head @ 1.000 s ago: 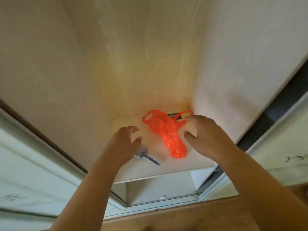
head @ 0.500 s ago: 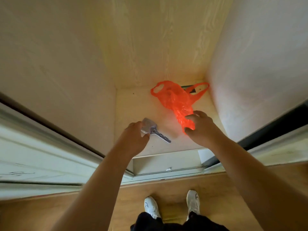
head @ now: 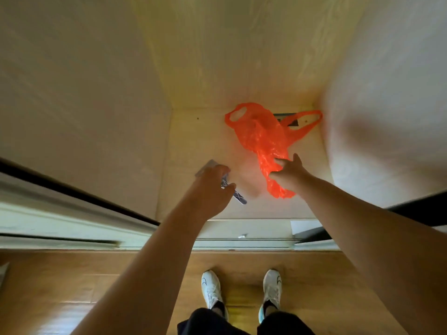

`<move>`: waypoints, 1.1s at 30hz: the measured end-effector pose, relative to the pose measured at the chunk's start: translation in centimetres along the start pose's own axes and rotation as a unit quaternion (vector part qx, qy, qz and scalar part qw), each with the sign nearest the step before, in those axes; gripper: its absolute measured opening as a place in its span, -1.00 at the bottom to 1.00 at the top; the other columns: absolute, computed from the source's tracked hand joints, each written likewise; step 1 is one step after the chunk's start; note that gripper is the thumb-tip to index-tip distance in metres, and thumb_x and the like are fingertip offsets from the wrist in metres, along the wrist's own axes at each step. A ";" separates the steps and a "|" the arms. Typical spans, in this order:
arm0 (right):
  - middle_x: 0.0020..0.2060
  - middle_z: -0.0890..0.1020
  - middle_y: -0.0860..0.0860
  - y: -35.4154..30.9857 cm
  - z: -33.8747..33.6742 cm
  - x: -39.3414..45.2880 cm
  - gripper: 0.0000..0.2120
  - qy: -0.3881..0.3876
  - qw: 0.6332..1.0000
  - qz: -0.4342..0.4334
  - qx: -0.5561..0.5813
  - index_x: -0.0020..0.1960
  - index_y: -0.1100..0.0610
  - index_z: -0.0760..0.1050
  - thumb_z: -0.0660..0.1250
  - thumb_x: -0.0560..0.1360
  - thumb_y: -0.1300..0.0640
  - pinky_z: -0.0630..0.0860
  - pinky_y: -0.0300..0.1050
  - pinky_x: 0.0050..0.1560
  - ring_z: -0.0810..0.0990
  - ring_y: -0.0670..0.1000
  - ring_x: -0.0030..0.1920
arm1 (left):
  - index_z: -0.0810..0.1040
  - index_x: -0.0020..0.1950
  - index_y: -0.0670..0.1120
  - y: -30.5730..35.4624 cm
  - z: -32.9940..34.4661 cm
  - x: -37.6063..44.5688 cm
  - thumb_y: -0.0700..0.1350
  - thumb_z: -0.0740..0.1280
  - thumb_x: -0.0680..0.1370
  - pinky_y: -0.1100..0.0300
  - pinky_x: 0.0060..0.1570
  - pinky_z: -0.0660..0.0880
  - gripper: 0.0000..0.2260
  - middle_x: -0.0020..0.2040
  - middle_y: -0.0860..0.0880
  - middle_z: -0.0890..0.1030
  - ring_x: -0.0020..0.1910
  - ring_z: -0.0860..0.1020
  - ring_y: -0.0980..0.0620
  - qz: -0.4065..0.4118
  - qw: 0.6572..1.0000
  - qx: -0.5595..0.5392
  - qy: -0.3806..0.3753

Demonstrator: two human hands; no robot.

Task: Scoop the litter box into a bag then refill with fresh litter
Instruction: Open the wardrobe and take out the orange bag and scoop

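A: On the cupboard shelf [head: 193,141], seen from the head camera: what of the orange bag [head: 262,139]?

B: Lies crumpled toward 1 o'clock of the shelf, one handle loop at 11 o'clock of the bag, the other stretched out to 2 o'clock toward the right wall. Lower tail trails down to 6 o'clock, close to the shelf's front edge.

A: And the right hand [head: 289,172]?

B: Pinches the bag's lower part, thumb up at 12 o'clock, fingers curled into the plastic.

A: Left hand [head: 212,187]?

B: Curled round the scoop [head: 238,198], at 9 o'clock of the bag's tail. Grey blade peeks out past the knuckles at 11 o'clock; patterned handle end sticks out at 4 o'clock beneath the fingers. Cannot tell whether lifted or resting on the shelf.

A: Hands touching?

B: No, apart, with bare shelf between them.

A: Below the shelf?

B: A lower compartment and sliding-door tracks, then wooden floor [head: 96,286]. White shoes [head: 211,288] side by side at 6 o'clock, toes toward the cupboard, dark trouser legs above the bottom edge. No litter box seen in this view.
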State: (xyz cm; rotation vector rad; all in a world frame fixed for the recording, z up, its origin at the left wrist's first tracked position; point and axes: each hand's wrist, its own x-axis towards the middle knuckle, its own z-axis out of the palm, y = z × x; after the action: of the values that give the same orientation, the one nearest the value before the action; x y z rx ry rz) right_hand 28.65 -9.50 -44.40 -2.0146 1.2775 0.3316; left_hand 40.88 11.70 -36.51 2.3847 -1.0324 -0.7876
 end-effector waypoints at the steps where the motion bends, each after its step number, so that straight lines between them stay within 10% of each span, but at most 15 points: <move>1: 0.64 -0.12 0.09 0.0 0.0 0.8 -0.35 -0.004 1.000 0.008 0.004 0.59 -0.16 0.21 0.34 0.55 -0.07 0.40 -0.04 0.30 0.27 0.19 0.54 | 0.58 0.28 -0.01 0.2 0.1 0.3 0.03 0.38 0.59 0.21 -0.01 0.44 -0.71 0.20 -0.01 0.62 0.08 0.60 -0.02 -0.007 1.000 -0.007 0.000; 7: 0.37 0.44 0.04 -1.0 2.4 4.0 -0.44 -0.060 0.968 0.068 0.234 0.48 0.04 0.39 0.43 0.52 0.07 0.55 0.05 0.23 0.50 0.08 0.29 | 0.54 0.30 0.04 -1.0 -0.5 1.2 0.14 0.27 0.49 0.05 0.19 0.56 -0.58 0.24 -0.01 0.60 0.14 0.62 -0.02 -0.029 0.999 -0.041 -0.009; 16: 0.31 0.57 0.11 -1.1 3.0 3.2 -0.57 -0.075 0.943 0.077 0.314 0.39 0.17 0.46 0.42 0.55 0.11 0.56 -0.02 0.22 0.58 0.06 0.25 | 0.53 0.36 0.03 -1.0 -0.9 1.0 0.04 0.36 0.59 0.05 0.23 0.54 -0.66 0.25 -0.01 0.59 0.17 0.60 -0.01 -0.038 0.998 -0.057 -0.001; 21: 0.25 0.62 0.17 -3.0 0.8 -0.4 -0.71 -0.002 0.966 -0.024 0.257 0.23 0.13 0.58 0.42 0.53 0.10 0.50 0.14 0.35 0.61 0.17 0.21 | 0.55 0.33 0.06 -0.8 -0.9 1.0 0.01 0.40 0.58 0.05 0.31 0.48 -0.68 0.24 0.03 0.59 0.19 0.58 0.01 -0.051 0.993 -0.103 0.022; 28: 0.10 0.56 -0.11 -6.9 -4.5 -8.6 -0.69 0.102 0.948 -0.226 0.198 0.27 0.28 0.60 0.39 0.54 0.24 0.44 -0.27 0.20 0.54 0.03 0.22 | 0.45 0.42 0.24 3.2 -3.7 -0.2 0.31 0.31 0.40 -0.13 0.30 0.54 -0.41 0.40 0.03 0.50 0.29 0.58 -0.08 -0.054 0.966 -0.251 0.029; 33: 0.26 0.42 -0.23 -8.8 -8.1 -13.9 -0.55 0.155 0.920 -0.319 0.165 0.32 0.02 0.59 0.39 0.45 -0.03 0.48 0.00 0.34 0.49 -0.10 0.32 | 0.22 0.57 0.35 7.9 -8.4 -1.6 0.31 0.25 0.61 -0.19 0.18 0.61 -0.47 0.33 0.00 0.54 0.22 0.59 -0.11 -0.010 0.952 -0.301 0.044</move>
State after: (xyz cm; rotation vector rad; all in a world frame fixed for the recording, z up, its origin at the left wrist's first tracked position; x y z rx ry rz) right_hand 28.37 -3.37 -27.15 -2.0958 0.7102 -0.4970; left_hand 41.32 9.21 -25.11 1.8843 -0.6124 -0.8481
